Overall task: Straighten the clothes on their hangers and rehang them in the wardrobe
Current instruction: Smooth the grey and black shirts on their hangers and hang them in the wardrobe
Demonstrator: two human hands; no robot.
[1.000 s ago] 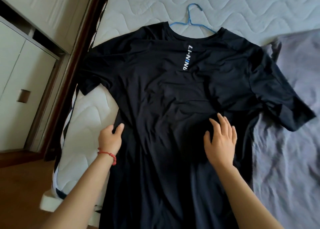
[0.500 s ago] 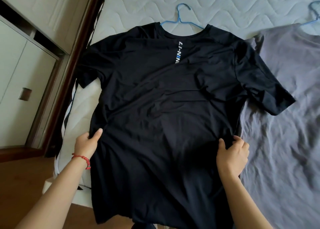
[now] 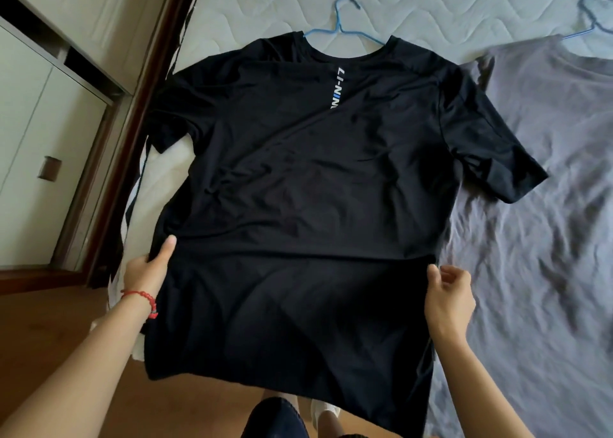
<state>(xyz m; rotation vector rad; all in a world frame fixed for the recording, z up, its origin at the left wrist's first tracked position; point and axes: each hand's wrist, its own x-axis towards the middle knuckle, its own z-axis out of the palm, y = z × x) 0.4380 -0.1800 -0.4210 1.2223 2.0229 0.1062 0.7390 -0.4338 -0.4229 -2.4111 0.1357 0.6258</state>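
Observation:
A black T-shirt (image 3: 298,179) with white lettering lies spread flat on the mattress, its hem hanging over the bed's edge. A blue hanger (image 3: 341,28) is inside it, hook sticking out of the collar. My left hand (image 3: 149,273) pinches the shirt's left side seam, thumb on top. My right hand (image 3: 449,293) grips the right side seam with curled fingers. The cloth is stretched taut between the two hands.
A grey T-shirt (image 3: 537,205) on another blue hanger (image 3: 593,13) lies to the right, partly under the black sleeve. The white quilted mattress (image 3: 252,3) has a dark wooden frame (image 3: 132,112) on the left. Pale wardrobe doors (image 3: 36,145) stand beyond it. Wooden floor (image 3: 53,331) below.
Both hands slid from the shirt's front outward and down to its side seams and took hold of them. The shirt front went from wrinkled to flat and stretched.

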